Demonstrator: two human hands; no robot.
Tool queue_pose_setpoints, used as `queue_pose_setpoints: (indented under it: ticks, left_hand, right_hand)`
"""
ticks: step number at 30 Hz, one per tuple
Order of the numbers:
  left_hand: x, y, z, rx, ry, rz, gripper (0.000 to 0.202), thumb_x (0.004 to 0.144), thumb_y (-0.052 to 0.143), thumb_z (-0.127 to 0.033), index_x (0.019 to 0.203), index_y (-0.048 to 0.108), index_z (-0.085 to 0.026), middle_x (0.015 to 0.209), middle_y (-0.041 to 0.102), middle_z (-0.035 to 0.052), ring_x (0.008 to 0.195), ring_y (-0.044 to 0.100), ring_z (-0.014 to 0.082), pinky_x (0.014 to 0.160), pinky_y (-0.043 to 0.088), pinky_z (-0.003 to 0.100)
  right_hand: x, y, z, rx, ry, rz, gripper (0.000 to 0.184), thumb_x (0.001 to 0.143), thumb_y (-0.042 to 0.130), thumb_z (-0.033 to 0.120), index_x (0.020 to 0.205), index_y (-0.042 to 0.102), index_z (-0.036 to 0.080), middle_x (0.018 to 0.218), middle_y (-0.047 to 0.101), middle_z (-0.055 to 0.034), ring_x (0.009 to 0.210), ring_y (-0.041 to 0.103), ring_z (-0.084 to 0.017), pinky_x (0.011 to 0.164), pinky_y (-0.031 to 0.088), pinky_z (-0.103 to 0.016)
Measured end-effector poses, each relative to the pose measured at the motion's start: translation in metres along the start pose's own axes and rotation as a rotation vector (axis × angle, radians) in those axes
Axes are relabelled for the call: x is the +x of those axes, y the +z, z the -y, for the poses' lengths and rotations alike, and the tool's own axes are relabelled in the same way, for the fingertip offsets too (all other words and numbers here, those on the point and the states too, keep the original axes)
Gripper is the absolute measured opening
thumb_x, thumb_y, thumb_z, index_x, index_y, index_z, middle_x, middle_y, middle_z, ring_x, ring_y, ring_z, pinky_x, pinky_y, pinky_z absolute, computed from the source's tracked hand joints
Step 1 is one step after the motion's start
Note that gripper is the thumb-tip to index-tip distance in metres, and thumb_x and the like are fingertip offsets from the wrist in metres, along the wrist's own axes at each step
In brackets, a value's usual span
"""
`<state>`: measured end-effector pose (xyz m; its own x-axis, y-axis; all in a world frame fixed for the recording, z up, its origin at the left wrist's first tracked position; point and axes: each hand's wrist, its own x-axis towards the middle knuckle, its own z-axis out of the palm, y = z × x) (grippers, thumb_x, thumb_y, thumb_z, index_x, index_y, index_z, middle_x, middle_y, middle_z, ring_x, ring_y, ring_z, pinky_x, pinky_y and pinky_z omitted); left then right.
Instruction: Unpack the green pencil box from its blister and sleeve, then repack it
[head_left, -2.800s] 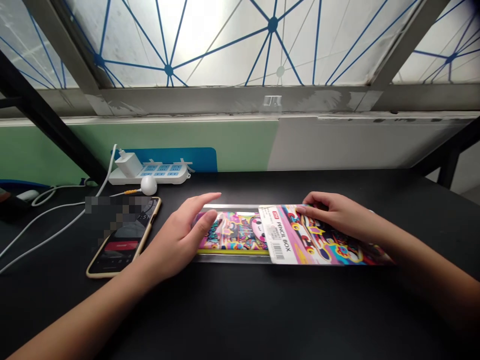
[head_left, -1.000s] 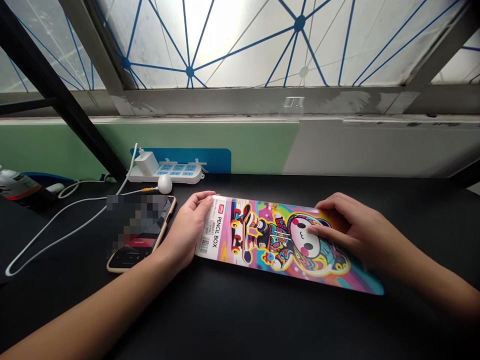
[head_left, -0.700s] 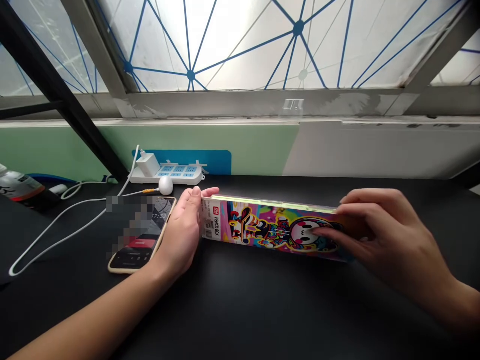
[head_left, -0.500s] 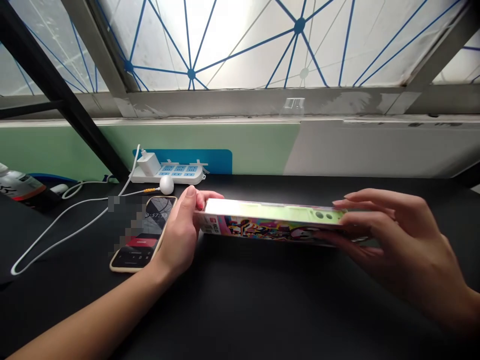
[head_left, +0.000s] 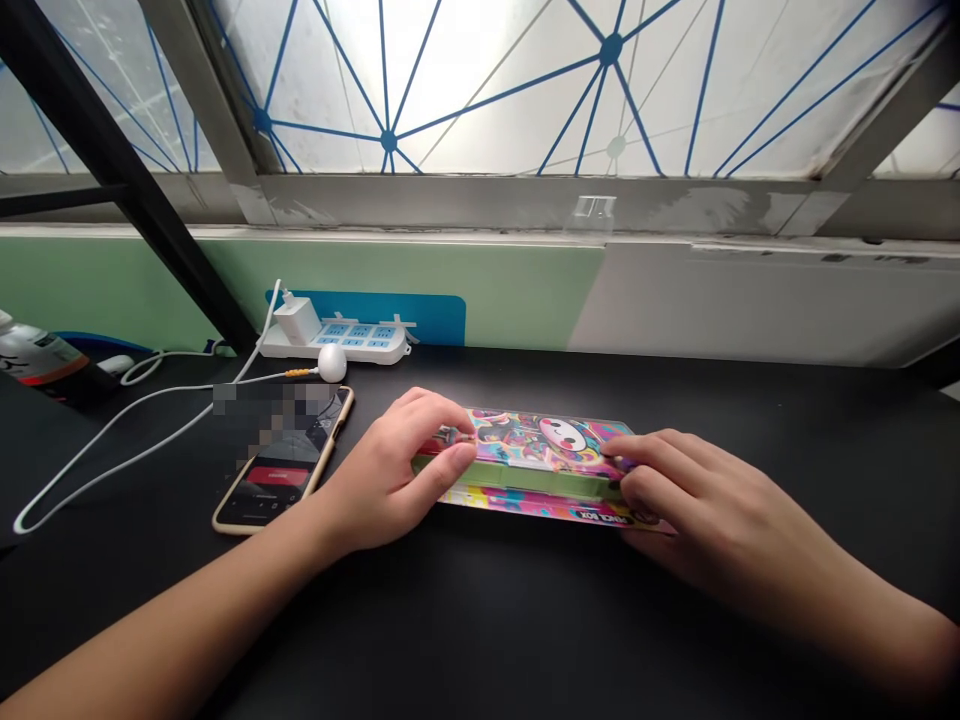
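A colourful cartoon-printed pencil box (head_left: 536,448) with a green side lies flat on the black desk (head_left: 480,620), resting on its printed cardboard sleeve (head_left: 525,503). My left hand (head_left: 390,475) grips the box's left end, fingers over the top and thumb against the green side. At the right end my right hand (head_left: 690,495) is curled around the box, fingertips pressed on its top and front edge.
A smartphone (head_left: 285,460) in a tan case lies just left of my left hand. Behind it sit a white power strip (head_left: 337,340) with a charger, a white cable (head_left: 112,440) and a small white round object (head_left: 331,362). A bottle (head_left: 37,365) lies at the far left.
The sleeved box was tipped up on edge and turned over. It now lies flat again, with the box on top of the sleeve and both hands gripping its ends.
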<state>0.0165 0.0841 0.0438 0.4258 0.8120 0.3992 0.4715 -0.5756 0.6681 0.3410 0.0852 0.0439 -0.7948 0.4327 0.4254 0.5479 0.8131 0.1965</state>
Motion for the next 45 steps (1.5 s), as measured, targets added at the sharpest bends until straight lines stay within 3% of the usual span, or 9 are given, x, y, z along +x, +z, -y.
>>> queue_pose_setpoints:
  ticks: [4, 11, 17, 25, 29, 32, 35, 38, 45]
  left_hand:
    - [0.002, -0.003, 0.007, 0.251, -0.026, 0.177, 0.045, 0.100, 0.056, -0.050, 0.136, 0.055, -0.022, 0.143, 0.058, 0.0123, 0.135, 0.048, 0.0311, 0.114, 0.039, 0.047]
    - [0.004, -0.005, 0.012, 0.315, -0.110, 0.293, 0.063, 0.091, 0.067, -0.057, 0.142, 0.052, -0.024, 0.146, 0.055, 0.0128, 0.137, 0.046, 0.0335, 0.112, 0.043, 0.048]
    - [0.004, -0.002, 0.015, 0.306, -0.069, 0.247, 0.069, 0.085, 0.076, -0.055, 0.142, 0.052, -0.025, 0.143, 0.056, 0.0132, 0.134, 0.047, 0.0342, 0.110, 0.044, 0.050]
    - [0.001, 0.004, 0.020, 0.376, 0.105, 0.134, 0.081, 0.084, 0.080, -0.048, 0.152, 0.040, -0.033, 0.143, 0.051, 0.0119, 0.134, 0.043, 0.0341, 0.112, 0.043, 0.053]
    - [-0.001, 0.003, 0.013, 0.527, 0.218, 0.060, 0.082, 0.085, 0.081, -0.042, 0.154, 0.036, -0.034, 0.145, 0.046, 0.0123, 0.133, 0.040, 0.0348, 0.114, 0.040, 0.055]
    - [-0.002, 0.002, 0.010, 0.584, 0.274, 0.040, 0.087, 0.085, 0.079, -0.049, 0.156, 0.032, -0.033, 0.143, 0.048, 0.0136, 0.131, 0.042, 0.0364, 0.114, 0.038, 0.057]
    - [0.000, 0.001, 0.009, 0.575, 0.279, -0.002, 0.089, 0.087, 0.073, -0.057, 0.158, 0.025, -0.031, 0.141, 0.050, 0.0149, 0.129, 0.045, 0.0367, 0.114, 0.036, 0.057]
    - [0.003, -0.002, 0.009, 0.572, 0.248, -0.112, 0.080, 0.093, 0.069, -0.050, 0.157, 0.026, -0.030, 0.143, 0.051, 0.0153, 0.132, 0.045, 0.0367, 0.116, 0.034, 0.057]
    - [0.003, -0.010, 0.009, 0.610, 0.361, -0.237, 0.055, 0.089, 0.076, -0.040, 0.137, 0.054, -0.027, 0.116, 0.067, 0.0104, 0.108, 0.062, 0.0303, 0.103, 0.047, 0.048]
  right_hand:
    - [0.001, 0.003, 0.006, 0.084, -0.023, 0.042, 0.009, 0.090, 0.061, 0.018, 0.096, 0.055, 0.023, 0.112, 0.071, -0.0116, 0.094, 0.066, -0.028, 0.078, 0.055, -0.042]
    - [0.003, 0.010, 0.006, 0.197, 0.037, 0.048, 0.025, 0.091, 0.064, 0.023, 0.116, 0.058, 0.022, 0.115, 0.070, -0.0112, 0.098, 0.065, -0.027, 0.082, 0.055, -0.041]
    - [-0.002, 0.009, 0.000, 0.308, 0.183, 0.123, 0.038, 0.091, 0.070, 0.041, 0.124, 0.061, 0.026, 0.129, 0.066, -0.0126, 0.113, 0.065, -0.030, 0.088, 0.058, -0.044]
    - [-0.009, 0.014, -0.020, 0.250, 0.389, 0.021, 0.061, 0.091, 0.065, 0.055, 0.143, 0.050, 0.026, 0.149, 0.056, -0.0156, 0.137, 0.053, -0.038, 0.107, 0.048, -0.057]
    - [-0.012, 0.011, -0.032, 0.262, 0.466, 0.036, 0.067, 0.088, 0.066, 0.060, 0.143, 0.050, 0.025, 0.142, 0.061, -0.0147, 0.130, 0.058, -0.039, 0.105, 0.050, -0.057]
    - [-0.011, 0.008, -0.032, 0.307, 0.510, 0.049, 0.068, 0.083, 0.072, 0.062, 0.138, 0.053, 0.026, 0.134, 0.065, -0.0132, 0.121, 0.062, -0.038, 0.099, 0.054, -0.055]
    - [-0.010, 0.006, -0.028, 0.325, 0.499, 0.017, 0.066, 0.082, 0.075, 0.058, 0.136, 0.053, 0.028, 0.130, 0.064, -0.0119, 0.118, 0.062, -0.036, 0.097, 0.056, -0.054]
    - [-0.007, 0.002, -0.022, 0.300, 0.449, -0.043, 0.066, 0.082, 0.077, 0.056, 0.136, 0.052, 0.028, 0.127, 0.064, -0.0122, 0.116, 0.061, -0.036, 0.093, 0.057, -0.052]
    - [-0.004, -0.007, -0.014, 0.055, 0.270, -0.204, 0.057, 0.087, 0.076, 0.039, 0.138, 0.051, 0.031, 0.113, 0.071, -0.0096, 0.101, 0.068, -0.034, 0.100, 0.047, -0.059]
